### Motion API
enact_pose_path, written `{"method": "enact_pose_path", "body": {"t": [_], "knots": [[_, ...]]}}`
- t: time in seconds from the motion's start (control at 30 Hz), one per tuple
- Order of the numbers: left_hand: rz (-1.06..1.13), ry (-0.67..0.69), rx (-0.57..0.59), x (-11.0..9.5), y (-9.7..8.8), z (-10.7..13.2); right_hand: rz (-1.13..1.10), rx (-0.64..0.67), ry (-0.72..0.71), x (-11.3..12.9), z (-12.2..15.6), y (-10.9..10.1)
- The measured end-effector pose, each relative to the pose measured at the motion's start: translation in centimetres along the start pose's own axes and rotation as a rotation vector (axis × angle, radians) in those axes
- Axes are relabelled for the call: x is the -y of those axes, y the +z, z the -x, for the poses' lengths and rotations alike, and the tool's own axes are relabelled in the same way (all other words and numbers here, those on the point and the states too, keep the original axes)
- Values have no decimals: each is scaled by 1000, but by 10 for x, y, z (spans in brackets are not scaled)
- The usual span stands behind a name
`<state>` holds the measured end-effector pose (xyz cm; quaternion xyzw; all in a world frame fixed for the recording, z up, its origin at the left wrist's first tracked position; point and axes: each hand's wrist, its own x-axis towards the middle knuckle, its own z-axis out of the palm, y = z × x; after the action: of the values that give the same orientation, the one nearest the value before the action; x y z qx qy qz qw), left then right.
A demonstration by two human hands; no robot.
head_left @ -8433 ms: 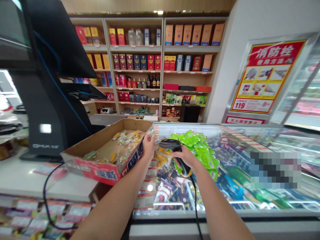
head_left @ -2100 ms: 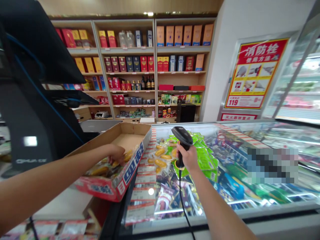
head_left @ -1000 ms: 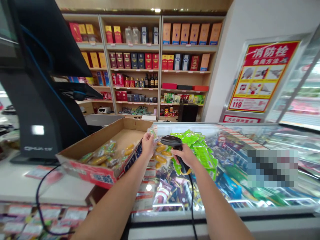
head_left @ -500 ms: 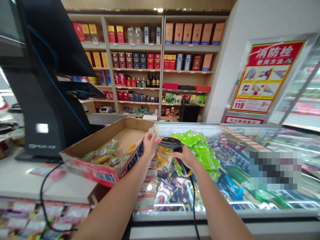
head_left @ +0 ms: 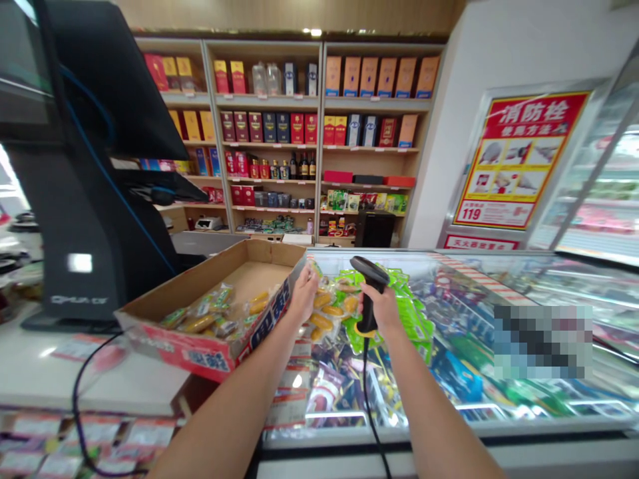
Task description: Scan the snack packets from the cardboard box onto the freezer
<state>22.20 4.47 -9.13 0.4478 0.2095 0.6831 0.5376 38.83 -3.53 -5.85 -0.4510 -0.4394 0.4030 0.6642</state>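
Observation:
My right hand [head_left: 385,307] is wrapped around the handle of a black barcode scanner [head_left: 369,273], whose cable hangs down over the counter's front. My left hand [head_left: 303,293] pinches a small clear-wrapped snack packet [head_left: 316,269] beside the box's right edge; the fingers partly cover it. Between the hands, several yellow wrapped snacks [head_left: 323,320] lie on the glass top. Flat green packets [head_left: 407,313] are spread under and behind the scanner. Left of my left hand, an open cardboard box [head_left: 174,356] contains more wrapped yellow snacks [head_left: 202,322].
A black point-of-sale terminal [head_left: 100,199] stands at the left on a white counter [head_left: 124,379]. The glass freezer top [head_left: 349,412] stretches right, packaged goods beneath it. Shelves of boxed bottles [head_left: 272,126] line the back. A red notice [head_left: 522,159] hangs on the right wall.
My right hand has turned the scanner more upright and shifted it slightly right. My left hand still has the snack packet, a little lower. The camera view has shifted slightly.

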Motion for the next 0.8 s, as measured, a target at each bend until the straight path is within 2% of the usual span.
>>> {"method": "enact_pose_path", "body": {"t": [0.13,0.23,0.33,0.4,0.47,0.53,0.63,0.7,0.8], "knots": [[64,-137,43,1,4,6,-34,-47,-24,2,-2,-1],[3,-143,17,-2,8,9,-20,-38,-41,-1,-2,-1],[-206,12,-5,-12,17,15,1,-41,-45,-2,-1,0],[-378,155,48,-27,23,20,23,-40,-55,-2,0,1],[-500,242,140,-52,22,20,35,-30,-66,-1,0,2],[-583,228,225,-84,12,12,33,-18,-73,-1,1,3],[-741,100,279,-130,-17,-19,25,-6,-86,-2,2,4],[-811,61,196,-149,-40,-42,31,4,-94,-4,2,5],[-745,39,-33,-153,-71,-60,59,23,-101,-8,1,7]]}}
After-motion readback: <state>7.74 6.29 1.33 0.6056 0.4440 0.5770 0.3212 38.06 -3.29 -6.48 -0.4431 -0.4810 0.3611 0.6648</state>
